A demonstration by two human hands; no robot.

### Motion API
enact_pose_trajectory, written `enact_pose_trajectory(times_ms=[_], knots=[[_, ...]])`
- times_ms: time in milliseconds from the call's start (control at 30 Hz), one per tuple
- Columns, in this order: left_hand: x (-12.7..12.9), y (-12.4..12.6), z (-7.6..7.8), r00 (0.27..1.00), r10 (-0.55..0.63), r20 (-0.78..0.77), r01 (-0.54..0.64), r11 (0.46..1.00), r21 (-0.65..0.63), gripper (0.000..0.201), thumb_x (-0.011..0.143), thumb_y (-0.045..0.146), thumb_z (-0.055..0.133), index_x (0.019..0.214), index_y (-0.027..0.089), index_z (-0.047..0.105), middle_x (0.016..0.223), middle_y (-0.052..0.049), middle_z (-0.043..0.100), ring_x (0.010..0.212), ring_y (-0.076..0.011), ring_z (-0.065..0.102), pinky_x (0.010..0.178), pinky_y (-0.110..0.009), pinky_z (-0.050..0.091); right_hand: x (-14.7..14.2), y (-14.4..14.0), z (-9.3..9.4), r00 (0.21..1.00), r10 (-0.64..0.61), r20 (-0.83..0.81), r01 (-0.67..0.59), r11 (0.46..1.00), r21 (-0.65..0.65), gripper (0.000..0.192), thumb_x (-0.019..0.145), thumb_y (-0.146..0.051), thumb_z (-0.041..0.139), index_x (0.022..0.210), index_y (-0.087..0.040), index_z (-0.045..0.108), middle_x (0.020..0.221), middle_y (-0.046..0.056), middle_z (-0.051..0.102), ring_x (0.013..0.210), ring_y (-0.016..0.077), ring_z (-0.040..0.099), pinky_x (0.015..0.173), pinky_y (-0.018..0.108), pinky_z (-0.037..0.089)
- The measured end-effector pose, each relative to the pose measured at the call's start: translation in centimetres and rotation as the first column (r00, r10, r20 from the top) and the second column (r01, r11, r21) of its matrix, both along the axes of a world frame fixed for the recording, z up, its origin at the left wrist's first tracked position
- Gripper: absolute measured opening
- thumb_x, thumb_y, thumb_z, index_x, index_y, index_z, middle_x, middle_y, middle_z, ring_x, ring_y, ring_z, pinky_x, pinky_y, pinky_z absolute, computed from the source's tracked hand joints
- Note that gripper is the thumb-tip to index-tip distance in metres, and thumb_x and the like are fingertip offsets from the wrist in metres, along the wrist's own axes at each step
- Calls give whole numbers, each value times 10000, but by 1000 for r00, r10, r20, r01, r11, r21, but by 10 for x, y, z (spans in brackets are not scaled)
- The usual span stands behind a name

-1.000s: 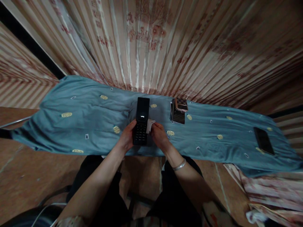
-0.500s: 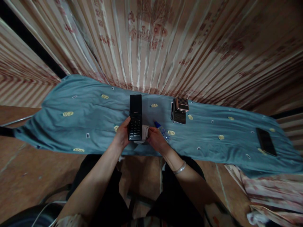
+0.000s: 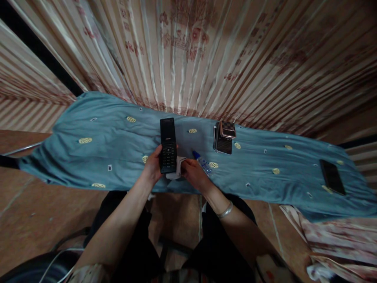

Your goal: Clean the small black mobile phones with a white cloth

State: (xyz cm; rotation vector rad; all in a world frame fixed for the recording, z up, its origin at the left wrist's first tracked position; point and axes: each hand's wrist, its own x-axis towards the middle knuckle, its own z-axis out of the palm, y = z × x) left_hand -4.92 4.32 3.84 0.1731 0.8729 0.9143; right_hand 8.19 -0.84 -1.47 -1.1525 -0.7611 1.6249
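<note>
A black flip phone [image 3: 168,151] is unfolded, its screen half pointing away from me and its keypad half nearer. My left hand [image 3: 153,163] wraps round the phone's left edge, thumb at the side of the keypad. A pale grey cloth [image 3: 176,171] is pinched in my right hand [image 3: 191,169] and lies against the phone's lower right side. Just beyond my right hand, a clear bottle with a blue tip [image 3: 204,163] rests on its side, partly hidden by the fingers.
A teal patterned cloth [image 3: 253,161] covers the long narrow table. Toward the back stands a folded phone with a checkered cover [image 3: 225,135] by other dark phones. Another black phone [image 3: 332,176] lies far right. A pleated curtain [image 3: 188,59] hangs behind the table.
The flip phone has tilted slightly, its top leaning left. My right hand and the cloth have shifted a little at its lower right edge.
</note>
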Motion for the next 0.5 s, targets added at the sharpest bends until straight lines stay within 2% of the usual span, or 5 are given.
enact_pose_trajectory(times_ms=[133, 267, 333, 400, 500], knots=[[-3, 3, 1, 999, 48, 18, -47, 999, -13, 539, 1071, 276, 321, 1502, 7, 502, 957, -154, 816, 844, -226, 794, 793, -319, 646, 2, -3, -3, 997, 29, 76, -33, 998, 46, 298, 747, -501, 746, 750, -205, 716, 691, -30, 688, 644, 131, 602, 667, 271, 535], [-4, 4, 2, 997, 62, 43, -62, 998, 7, 551, 1077, 288, 303, 1522, 7, 469, 987, -161, 815, 873, -228, 796, 801, -328, 647, 9, -5, 3, 934, -24, 355, -64, 970, 235, 296, 882, -475, 666, 926, -213, 798, 804, -12, 754, 768, 165, 668, 720, 286, 561], [-5, 5, 2, 997, 59, 45, -60, 998, 8, 556, 1076, 298, 299, 1522, 13, 471, 1033, -176, 811, 909, -244, 796, 835, -361, 648, 12, -9, 8, 850, -100, 517, -119, 920, 373, 274, 961, -380, 588, 1066, -240, 799, 918, -4, 786, 894, 191, 708, 826, 327, 588], [-6, 6, 1, 997, 69, 40, -69, 998, -3, 559, 1075, 299, 291, 1517, 13, 479, 1053, -185, 807, 910, -248, 797, 844, -369, 648, 13, -13, 11, 744, -202, 637, -210, 834, 510, 329, 1016, -287, 500, 1216, -246, 758, 1118, 35, 789, 1068, 213, 716, 970, 383, 582], [-5, 7, 0, 996, 88, 24, -88, 996, -26, 546, 1070, 281, 284, 1495, 23, 509, 1037, -180, 808, 865, -246, 798, 815, -375, 655, 14, -18, 12, 534, -345, 772, -399, 702, 589, 409, 1054, -209, 435, 1399, -231, 653, 1359, 109, 708, 1255, 228, 659, 1099, 438, 540]])
